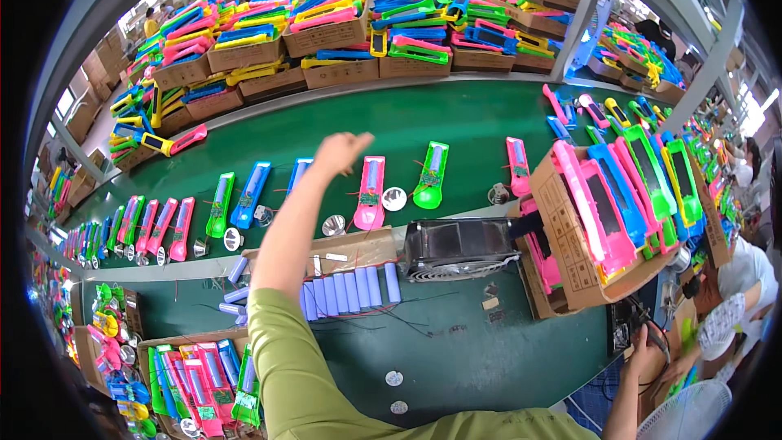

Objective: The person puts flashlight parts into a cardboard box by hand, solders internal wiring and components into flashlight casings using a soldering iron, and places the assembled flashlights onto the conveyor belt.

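Observation:
My left hand (pixel 342 155) reaches over the green conveyor belt, above a row of coloured plastic lamp shells. One of its fingers points right; the rest are hidden or smeared, and nothing held shows. Near it lie a pink shell (pixel 371 208) and a green shell (pixel 427 194), each with a battery and circuit board, and a round silver reflector (pixel 394 198). Part of a blue shell (pixel 298 171) shows behind my forearm. At the lower right my right hand (pixel 647 347) closes beside a dark device with black cords (pixel 626 334); what its fingers grip is unclear.
Blue-wrapped batteries (pixel 342 292) line the bench beside a black fan (pixel 460 246). Boxes of shells stand at the right (pixel 570 236) and lower left (pixel 147 350). Piled cartons (pixel 342 73) line the belt's far side. Another person (pixel 745 277) works at the right, near a white fan guard (pixel 688 415).

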Motion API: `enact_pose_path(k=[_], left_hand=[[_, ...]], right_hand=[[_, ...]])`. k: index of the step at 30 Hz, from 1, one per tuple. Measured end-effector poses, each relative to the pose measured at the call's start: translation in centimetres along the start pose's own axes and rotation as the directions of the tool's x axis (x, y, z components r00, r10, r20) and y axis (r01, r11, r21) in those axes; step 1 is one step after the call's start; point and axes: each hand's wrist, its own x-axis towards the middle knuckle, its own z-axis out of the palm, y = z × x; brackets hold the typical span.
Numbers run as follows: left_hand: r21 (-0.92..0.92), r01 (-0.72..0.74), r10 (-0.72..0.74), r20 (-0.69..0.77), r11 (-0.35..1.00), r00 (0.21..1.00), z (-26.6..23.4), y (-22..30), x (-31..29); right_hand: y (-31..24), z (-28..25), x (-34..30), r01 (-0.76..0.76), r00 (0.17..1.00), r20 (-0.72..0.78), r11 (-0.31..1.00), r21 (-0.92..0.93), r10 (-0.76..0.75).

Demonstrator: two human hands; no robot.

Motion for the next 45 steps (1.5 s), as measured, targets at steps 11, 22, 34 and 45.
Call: enact_pose_path(k=[11, 22, 34, 45], left_hand=[[0.176, 0.211, -0.2, -0.077, 0.962, 0.977, 6.7, 0.4, -1.3], [0.544, 0.336, 0.037, -0.563, 0.769, 0.826, -1.6, -1.7, -4.7], [0.376, 0.423, -0.22, -0.476, 0.824, 0.852, -3.5, -15.0, -2.5], [0.578, 0.162, 0.032, -0.31, 0.8, 0.95, -14.3, -10.2, -8.2]], right_hand=[[2.9, 0.1, 1.9, 0.001, 0.983, 0.183, 0.988, 0.153, -0.029], [4.3, 0.2, 2.6, 0.112, 0.98, 0.149, 0.982, 0.153, -0.135], [0.4, -1.0, 1.2, 0.016, 0.992, 0.126, 0.999, -0.03, -0.012], [-6.3, -4.4, 0.6, 0.155, 0.984, 0.1, 0.987, -0.038, -0.15]])
